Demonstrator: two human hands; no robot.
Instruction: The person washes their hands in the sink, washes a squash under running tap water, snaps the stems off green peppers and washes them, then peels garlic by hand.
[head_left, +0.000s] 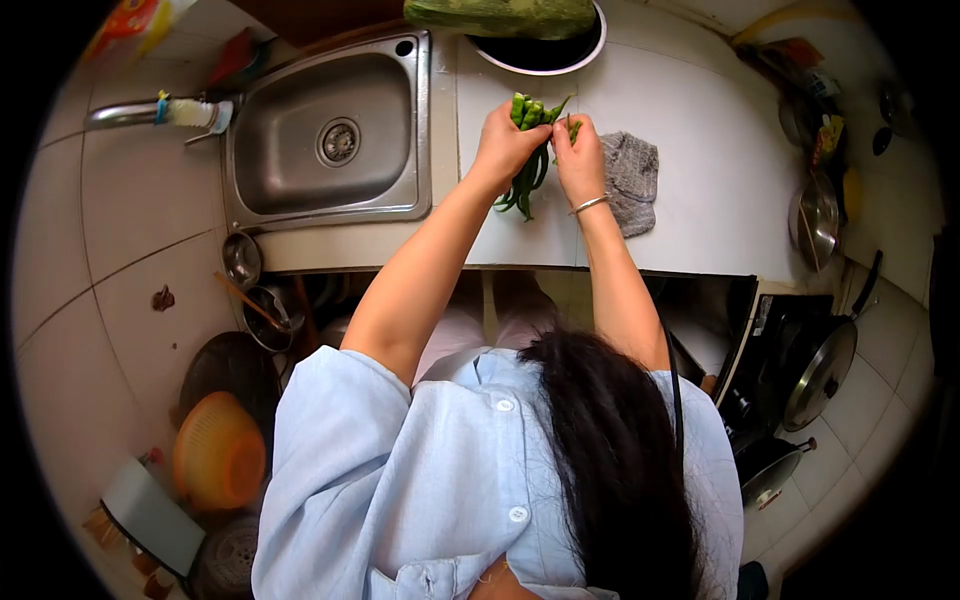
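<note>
My left hand (507, 142) is closed around a bunch of long green chili peppers (524, 188), above the white counter. Their thicker ends stick up past the fingers, and the thin ends hang down below. Close beside it, my right hand (578, 160) is pinched at the bunch, with a bit of green pepper showing between thumb and fingers. Exactly which pepper the right fingertips grip is partly hidden. A grey cloth (632, 182) lies on the counter just right of my right hand.
Left of the hands is a steel sink (425, 120) with a faucet (135, 113). Beyond them, a large green gourd (500, 15) rests over a dark bowl with a pale rim (540, 71). Pans (818, 220) stand at the right; an orange basket (218, 450) is at lower left.
</note>
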